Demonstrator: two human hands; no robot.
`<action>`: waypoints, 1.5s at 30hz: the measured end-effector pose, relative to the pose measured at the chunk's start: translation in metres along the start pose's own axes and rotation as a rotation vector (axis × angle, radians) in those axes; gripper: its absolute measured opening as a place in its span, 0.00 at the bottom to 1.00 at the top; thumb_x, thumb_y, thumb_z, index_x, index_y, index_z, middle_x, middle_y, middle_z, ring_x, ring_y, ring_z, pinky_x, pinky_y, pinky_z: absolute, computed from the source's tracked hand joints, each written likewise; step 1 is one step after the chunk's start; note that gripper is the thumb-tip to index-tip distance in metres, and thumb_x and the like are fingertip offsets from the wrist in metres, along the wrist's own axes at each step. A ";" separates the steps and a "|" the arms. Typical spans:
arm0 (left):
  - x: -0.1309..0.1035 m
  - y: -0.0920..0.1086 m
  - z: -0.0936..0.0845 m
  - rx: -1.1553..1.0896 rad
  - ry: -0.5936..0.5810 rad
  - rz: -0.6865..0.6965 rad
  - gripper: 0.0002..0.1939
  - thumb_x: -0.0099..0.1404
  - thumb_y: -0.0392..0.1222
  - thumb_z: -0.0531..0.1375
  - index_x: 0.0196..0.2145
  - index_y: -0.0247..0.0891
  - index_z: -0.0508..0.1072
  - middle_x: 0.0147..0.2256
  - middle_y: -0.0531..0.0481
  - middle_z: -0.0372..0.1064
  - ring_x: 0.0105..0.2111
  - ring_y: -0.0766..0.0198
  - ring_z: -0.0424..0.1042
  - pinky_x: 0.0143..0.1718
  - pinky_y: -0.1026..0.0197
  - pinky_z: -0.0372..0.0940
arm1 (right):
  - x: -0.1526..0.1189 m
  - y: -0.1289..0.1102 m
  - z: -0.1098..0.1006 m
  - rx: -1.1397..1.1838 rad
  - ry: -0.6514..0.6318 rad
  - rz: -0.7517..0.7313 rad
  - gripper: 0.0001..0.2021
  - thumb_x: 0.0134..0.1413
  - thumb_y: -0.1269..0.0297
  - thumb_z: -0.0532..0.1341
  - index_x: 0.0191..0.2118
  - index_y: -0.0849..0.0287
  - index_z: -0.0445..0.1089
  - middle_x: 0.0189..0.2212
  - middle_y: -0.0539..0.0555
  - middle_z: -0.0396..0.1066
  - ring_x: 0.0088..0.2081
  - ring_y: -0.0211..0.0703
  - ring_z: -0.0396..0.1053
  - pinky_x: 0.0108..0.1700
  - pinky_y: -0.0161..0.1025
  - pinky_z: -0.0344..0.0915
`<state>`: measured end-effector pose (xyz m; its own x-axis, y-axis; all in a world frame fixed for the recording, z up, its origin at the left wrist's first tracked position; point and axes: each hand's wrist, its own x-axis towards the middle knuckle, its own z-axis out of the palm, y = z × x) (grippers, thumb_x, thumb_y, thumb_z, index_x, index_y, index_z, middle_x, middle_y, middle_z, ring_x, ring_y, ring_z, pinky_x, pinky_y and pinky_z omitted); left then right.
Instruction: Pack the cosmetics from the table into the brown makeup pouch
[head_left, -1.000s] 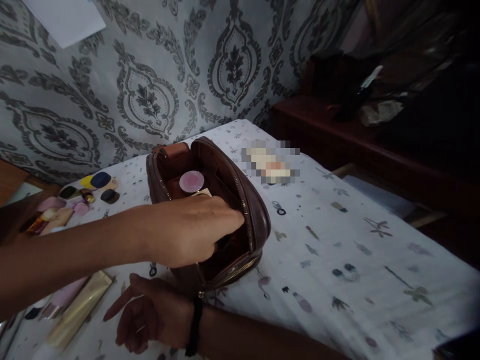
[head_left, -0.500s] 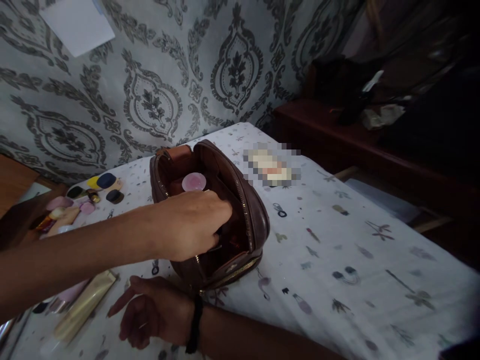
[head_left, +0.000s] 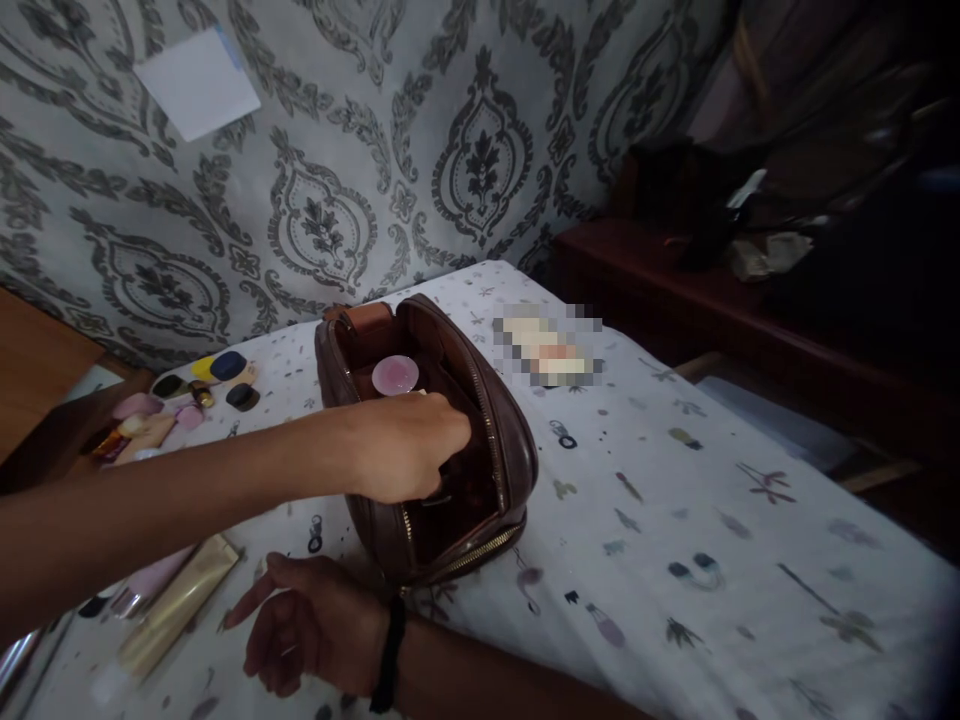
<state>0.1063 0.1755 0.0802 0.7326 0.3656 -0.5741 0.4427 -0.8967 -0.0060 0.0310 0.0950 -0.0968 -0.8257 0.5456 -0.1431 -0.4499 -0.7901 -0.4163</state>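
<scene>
My left hand (head_left: 416, 447) reaches into the mouth of a brown leather toiletry bag (head_left: 516, 430), whose zipped top is open. Its fingers are curled down inside, and whatever they grip is hidden. Just beyond the knuckles a round pink lid (head_left: 395, 375) shows within the bag. Below the left forearm rests my right hand (head_left: 311, 625), palm turned up, fingers loosely bent and apart, holding nothing. A black band circles that wrist. Near its fingertips lies a gold squeeze tube (head_left: 180, 605) with a pale cap.
Several small cosmetics sit at the left, among them a dark-blue-capped item (head_left: 229, 365) and a black jar (head_left: 241, 397). A blurred-out card-like item (head_left: 547, 347) lies right of the bag on the patterned white cloth (head_left: 652, 490). Dark red furniture (head_left: 630, 280) borders the right.
The view has shifted slightly, so the scene sits a little lower and further right. My left hand stays in the bag; my right hand keeps nearly the same pose.
</scene>
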 end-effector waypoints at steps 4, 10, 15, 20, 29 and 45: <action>0.003 -0.009 0.004 -0.019 0.106 -0.051 0.07 0.59 0.36 0.58 0.31 0.31 0.75 0.30 0.44 0.73 0.29 0.61 0.73 0.27 0.63 0.64 | -0.002 -0.002 0.003 -0.006 0.024 0.015 0.26 0.66 0.52 0.42 0.34 0.65 0.71 0.19 0.51 0.69 0.16 0.37 0.62 0.24 0.37 0.57; 0.012 -0.007 0.007 -0.077 0.126 -0.044 0.06 0.59 0.34 0.59 0.34 0.29 0.75 0.33 0.41 0.75 0.33 0.59 0.75 0.29 0.63 0.65 | -0.006 -0.002 0.007 0.001 0.046 -0.007 0.25 0.66 0.52 0.44 0.34 0.65 0.71 0.18 0.50 0.69 0.15 0.36 0.62 0.22 0.36 0.55; 0.016 -0.006 0.003 -0.111 0.121 -0.035 0.10 0.58 0.35 0.63 0.39 0.30 0.74 0.39 0.42 0.76 0.41 0.59 0.75 0.38 0.65 0.67 | -0.006 -0.005 0.009 -0.003 0.051 -0.003 0.25 0.64 0.50 0.46 0.32 0.64 0.70 0.16 0.50 0.68 0.13 0.35 0.61 0.19 0.35 0.53; 0.009 -0.008 -0.003 -0.074 0.103 -0.146 0.12 0.57 0.43 0.65 0.34 0.30 0.75 0.32 0.46 0.74 0.34 0.61 0.73 0.31 0.66 0.65 | -0.002 -0.009 0.012 -0.041 0.132 0.076 0.28 0.67 0.56 0.37 0.30 0.63 0.70 0.14 0.50 0.67 0.12 0.37 0.60 0.17 0.35 0.54; 0.007 -0.009 0.001 -0.107 0.113 -0.175 0.08 0.57 0.39 0.63 0.31 0.29 0.76 0.32 0.44 0.73 0.32 0.60 0.74 0.31 0.64 0.67 | -0.005 -0.010 0.014 -0.042 0.136 0.048 0.26 0.67 0.57 0.39 0.32 0.64 0.71 0.15 0.50 0.67 0.13 0.36 0.61 0.18 0.35 0.55; 0.006 -0.010 0.004 -0.053 0.108 -0.157 0.08 0.59 0.39 0.61 0.32 0.29 0.76 0.31 0.44 0.74 0.30 0.61 0.73 0.27 0.65 0.64 | -0.005 -0.003 0.009 0.009 0.073 -0.019 0.24 0.65 0.55 0.43 0.33 0.65 0.71 0.16 0.50 0.69 0.13 0.35 0.62 0.16 0.32 0.56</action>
<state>0.1046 0.1853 0.0739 0.7021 0.5271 -0.4787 0.5803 -0.8132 -0.0444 0.0335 0.0918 -0.0871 -0.7902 0.5792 -0.2003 -0.4688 -0.7818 -0.4111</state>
